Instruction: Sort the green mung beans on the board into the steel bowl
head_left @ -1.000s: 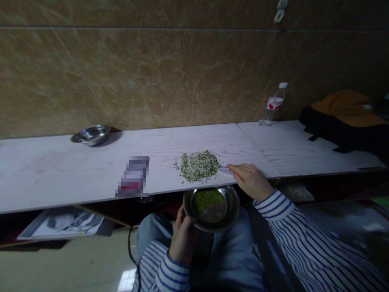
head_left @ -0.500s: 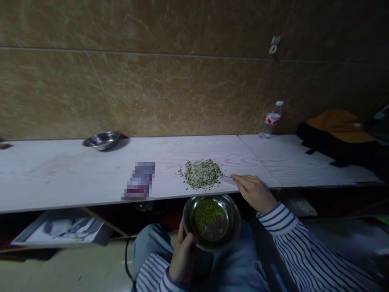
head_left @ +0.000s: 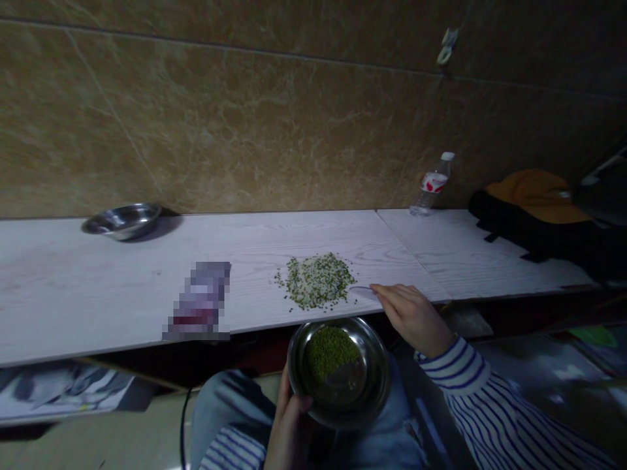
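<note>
My left hand point(head_left: 290, 418) grips the near left rim of a metal bowl point(head_left: 376, 385), holding it over my lap just below the table's front edge. Small green beans point(head_left: 330, 352), which look like mung beans, fill part of the bowl, mostly to its left. Above the tabletop, my right hand point(head_left: 411, 316) is closed around the handle of a thin metal spoon point(head_left: 362, 288). The spoon's tip points left and is at the right side of a loose pile of green beans mixed with white grains point(head_left: 321, 281).
A second metal bowl point(head_left: 125, 222) stands at the back left by the wall. A blurred-out flat item point(head_left: 200, 297) lies left of the pile. To the right are a water bottle point(head_left: 432, 186) and an orange cap point(head_left: 536, 194) on dark cloth. Open shelves run below the tabletop point(head_left: 255, 235).
The view has shifted slightly, moving the tabletop things in the picture. The spoon remains beside the pile's right edge, and the left hand keeps the bowl in about the same place.
</note>
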Action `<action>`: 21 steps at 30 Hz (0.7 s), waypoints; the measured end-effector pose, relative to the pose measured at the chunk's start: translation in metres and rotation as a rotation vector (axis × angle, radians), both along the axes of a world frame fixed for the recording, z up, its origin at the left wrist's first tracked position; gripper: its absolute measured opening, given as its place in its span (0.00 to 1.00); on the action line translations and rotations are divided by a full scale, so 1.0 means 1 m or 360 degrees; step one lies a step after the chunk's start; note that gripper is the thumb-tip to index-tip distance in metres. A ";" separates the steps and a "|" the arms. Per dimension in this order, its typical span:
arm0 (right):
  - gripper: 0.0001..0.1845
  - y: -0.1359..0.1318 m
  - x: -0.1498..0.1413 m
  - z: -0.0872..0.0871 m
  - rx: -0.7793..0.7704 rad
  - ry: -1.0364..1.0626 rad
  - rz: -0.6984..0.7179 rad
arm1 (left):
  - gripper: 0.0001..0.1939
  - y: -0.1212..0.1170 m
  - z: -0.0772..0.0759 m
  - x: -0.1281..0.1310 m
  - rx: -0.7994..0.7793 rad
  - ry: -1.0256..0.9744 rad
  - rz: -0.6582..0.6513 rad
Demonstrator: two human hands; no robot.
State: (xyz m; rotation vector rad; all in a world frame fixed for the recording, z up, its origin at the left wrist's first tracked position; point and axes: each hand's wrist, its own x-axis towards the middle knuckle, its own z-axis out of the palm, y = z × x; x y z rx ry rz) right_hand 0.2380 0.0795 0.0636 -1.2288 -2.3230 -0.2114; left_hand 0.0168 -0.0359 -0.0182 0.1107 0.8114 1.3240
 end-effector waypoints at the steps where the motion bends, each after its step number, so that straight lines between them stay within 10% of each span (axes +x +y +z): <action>1: 0.16 0.002 0.000 -0.001 0.0007 0.0003 0.0000 | 0.41 0.001 0.000 0.000 -0.0003 0.0004 -0.0003; 21: 0.17 0.002 -0.013 0.000 -0.0009 0.0013 0.0110 | 0.37 0.024 -0.004 -0.004 0.0042 0.0084 0.0112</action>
